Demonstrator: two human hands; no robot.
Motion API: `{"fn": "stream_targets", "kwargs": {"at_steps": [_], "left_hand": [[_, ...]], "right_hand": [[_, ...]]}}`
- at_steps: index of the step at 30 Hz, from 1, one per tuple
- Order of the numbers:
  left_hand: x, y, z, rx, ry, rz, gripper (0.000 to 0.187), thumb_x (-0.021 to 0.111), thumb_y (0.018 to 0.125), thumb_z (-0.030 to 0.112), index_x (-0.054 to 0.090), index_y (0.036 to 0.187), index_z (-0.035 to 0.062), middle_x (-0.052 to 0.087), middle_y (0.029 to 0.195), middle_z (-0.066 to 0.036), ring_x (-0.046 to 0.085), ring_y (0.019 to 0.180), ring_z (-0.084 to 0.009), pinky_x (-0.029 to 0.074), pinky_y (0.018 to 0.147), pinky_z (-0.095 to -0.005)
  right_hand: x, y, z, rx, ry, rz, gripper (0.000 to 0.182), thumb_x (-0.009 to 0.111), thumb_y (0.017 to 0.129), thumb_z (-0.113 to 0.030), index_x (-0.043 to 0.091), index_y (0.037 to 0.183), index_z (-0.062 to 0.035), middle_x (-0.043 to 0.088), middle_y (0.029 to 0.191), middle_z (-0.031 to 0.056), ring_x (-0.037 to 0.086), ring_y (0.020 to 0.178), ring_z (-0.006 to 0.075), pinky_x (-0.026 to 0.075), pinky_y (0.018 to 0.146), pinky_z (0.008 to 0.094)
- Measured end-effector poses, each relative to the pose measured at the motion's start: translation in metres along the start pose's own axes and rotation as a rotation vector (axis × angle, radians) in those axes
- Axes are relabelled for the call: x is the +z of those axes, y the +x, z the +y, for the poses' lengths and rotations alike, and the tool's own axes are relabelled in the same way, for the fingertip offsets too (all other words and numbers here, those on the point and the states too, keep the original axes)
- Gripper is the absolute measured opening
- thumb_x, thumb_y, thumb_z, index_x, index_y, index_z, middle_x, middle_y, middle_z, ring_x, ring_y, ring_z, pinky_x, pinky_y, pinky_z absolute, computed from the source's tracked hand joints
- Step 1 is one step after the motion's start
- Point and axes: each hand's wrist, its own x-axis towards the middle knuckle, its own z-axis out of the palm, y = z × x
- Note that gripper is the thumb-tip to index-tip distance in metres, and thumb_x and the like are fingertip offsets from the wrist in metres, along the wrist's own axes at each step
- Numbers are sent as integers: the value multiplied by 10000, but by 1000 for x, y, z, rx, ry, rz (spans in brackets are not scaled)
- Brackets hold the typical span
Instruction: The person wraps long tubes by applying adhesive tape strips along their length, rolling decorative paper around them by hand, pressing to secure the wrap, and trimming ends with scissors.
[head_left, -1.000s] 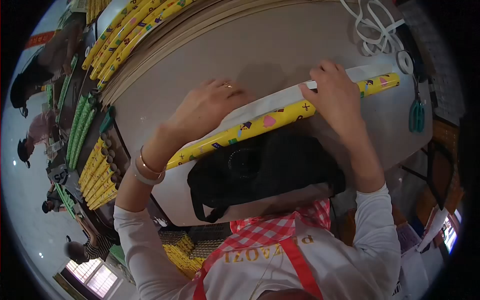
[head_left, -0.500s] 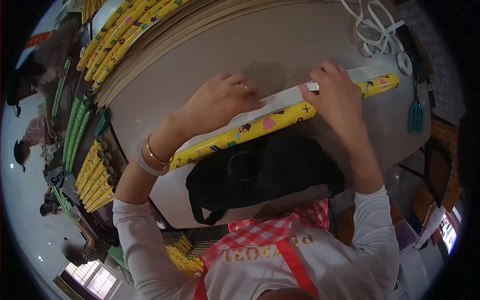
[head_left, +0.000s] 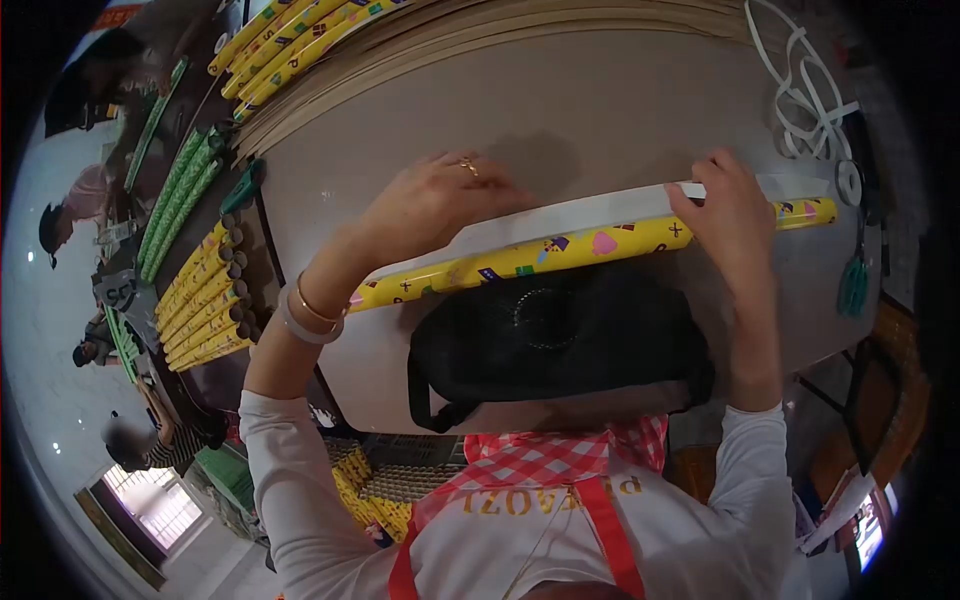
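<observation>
A long yellow patterned roll (head_left: 560, 250) lies across the table, with a white strip (head_left: 590, 213) along its far edge. My left hand (head_left: 435, 205) rests over the strip toward the roll's left part; its fingers point right, and what they touch is partly hidden. Toward the right end, my right hand (head_left: 728, 205) has its thumb and fingers closed on a small white piece (head_left: 688, 189) at the strip's edge. Just below the roll lies a black bag (head_left: 560, 340) with a strap.
Yellow rolls (head_left: 200, 300) and green rolls (head_left: 180, 200) are stacked at the left. Long brown strips (head_left: 400, 65) line the far edge. At the right are a white loose strap (head_left: 810, 95), a tape roll (head_left: 848, 183) and teal scissors (head_left: 853, 287). Other people sit at far left.
My right hand has moved right along the roll, farther from my left hand. The head view has shifted, so the table and bag appear moved.
</observation>
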Motion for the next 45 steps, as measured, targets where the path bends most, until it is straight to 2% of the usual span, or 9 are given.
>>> {"fn": "stream_targets", "kwargs": {"at_steps": [9, 15, 18, 24, 26, 29, 33, 35, 45], "left_hand": [[3, -2, -1, 174, 27, -137, 346, 516, 788, 107, 633, 1110, 160, 575, 1000, -11, 521, 990, -176, 406, 853, -306], [-1, -30, 1, 14, -45, -188, 446, 604, 675, 107, 647, 1114, 179, 586, 950, -24, 526, 940, -215, 401, 861, -335], [-10, -50, -2, -24, -22, -156, 328, 559, 730, 72, 691, 1007, 189, 607, 913, -3, 533, 960, -190, 404, 837, -318], [-11, -86, -11, -173, -65, -177, 300, 586, 659, -18, 710, 873, 151, 617, 870, -18, 558, 896, -200, 424, 816, -317], [-10, -83, -13, -347, -366, -80, 206, 619, 676, -12, 673, 840, 99, 612, 855, -40, 572, 829, -211, 453, 745, -303], [-8, -55, 1, -608, -439, 141, 150, 681, 697, 70, 625, 836, 59, 602, 816, -66, 573, 758, -231, 467, 684, -306], [2, -26, 6, -661, -434, 112, 203, 714, 736, 110, 603, 893, 44, 587, 790, -70, 554, 763, -179, 452, 673, -288], [11, -18, 4, -654, -399, -12, 293, 761, 685, 136, 595, 902, 30, 585, 812, -74, 543, 766, -196, 451, 688, -300], [11, -29, 5, -595, -65, 36, 367, 781, 626, 180, 562, 892, 53, 555, 893, -82, 515, 882, -267, 415, 803, -358]], "right_hand": [[1, -1, 2, 27, 8, -44, 254, 662, 755, -279, 618, 840, -44, 548, 938, 62, 550, 891, 242, 490, 687, 396], [3, 1, 2, 30, 41, -21, 252, 661, 756, -277, 605, 833, -44, 547, 921, 64, 551, 886, 238, 488, 681, 390], [-1, 0, -1, 34, 13, -28, 252, 656, 758, -282, 600, 822, -45, 546, 910, 62, 550, 885, 236, 488, 672, 390], [5, 1, 2, 1, -11, -1, 263, 646, 754, -301, 600, 822, -51, 542, 900, 55, 553, 878, 241, 485, 667, 393], [2, 2, 0, 40, -14, -28, 262, 640, 755, -300, 600, 818, -50, 542, 899, 60, 556, 879, 246, 482, 667, 402], [4, 1, 2, 24, -4, -5, 263, 636, 758, -302, 605, 822, -48, 546, 909, 63, 557, 883, 249, 480, 672, 411], [1, 3, 2, 40, -35, -57, 264, 635, 759, -302, 612, 832, -49, 550, 925, 67, 555, 881, 258, 479, 687, 414], [5, 0, 5, -18, 28, 29, 266, 636, 760, -306, 618, 835, -51, 551, 921, 69, 555, 880, 263, 481, 693, 412], [10, -4, -3, -23, 12, 122, 205, 651, 742, -275, 650, 777, -72, 552, 878, 46, 555, 885, 213, 512, 647, 361]]}}
